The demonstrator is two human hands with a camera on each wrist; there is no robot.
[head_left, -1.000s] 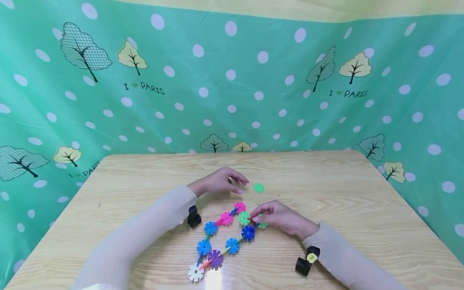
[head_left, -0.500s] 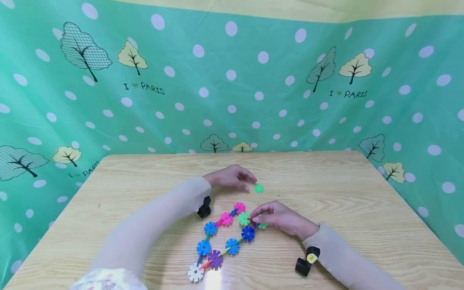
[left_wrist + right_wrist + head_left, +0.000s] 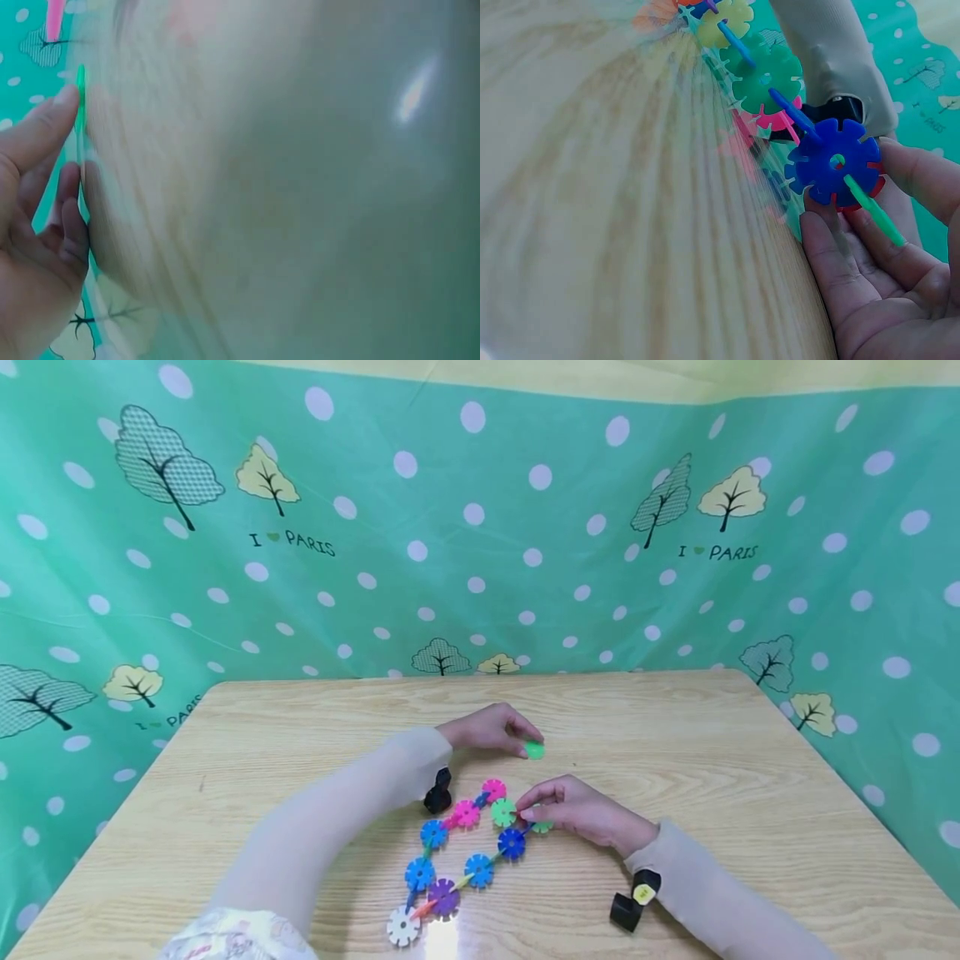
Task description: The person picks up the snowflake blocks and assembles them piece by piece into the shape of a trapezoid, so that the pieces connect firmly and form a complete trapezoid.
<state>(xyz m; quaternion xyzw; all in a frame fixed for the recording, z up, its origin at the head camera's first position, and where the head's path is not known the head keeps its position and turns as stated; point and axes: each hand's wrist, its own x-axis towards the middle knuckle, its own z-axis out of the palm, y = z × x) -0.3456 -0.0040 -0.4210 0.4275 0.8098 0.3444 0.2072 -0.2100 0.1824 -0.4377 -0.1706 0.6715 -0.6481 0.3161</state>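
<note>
A chain of notched interlocking plastic discs (image 3: pixel 478 871) in several colours forms a long loop on the table, from a white disc (image 3: pixel 403 927) near me to pink and green ones. My right hand (image 3: pixel 585 814) pinches a red disc at the chain's right-hand corner, mostly hidden by the fingers. In the right wrist view, a blue disc (image 3: pixel 834 161) overlaps that red one beside my thumb. Farther back, my left hand (image 3: pixel 491 728) pinches a loose green disc (image 3: pixel 534 750) at the table surface. The left wrist view shows this disc (image 3: pixel 81 82) edge-on at the thumb tip.
The wooden table (image 3: pixel 675 727) ends at the back against a green dotted curtain (image 3: pixel 480 543) printed with trees. Black wrist cameras (image 3: pixel 626 910) hang below both sleeves. My left forearm (image 3: pixel 330 827) stretches past the chain's left side.
My left hand has moved to the right, and its fingers have come onto the loose green disc. My right hand stays in place on the chain.
</note>
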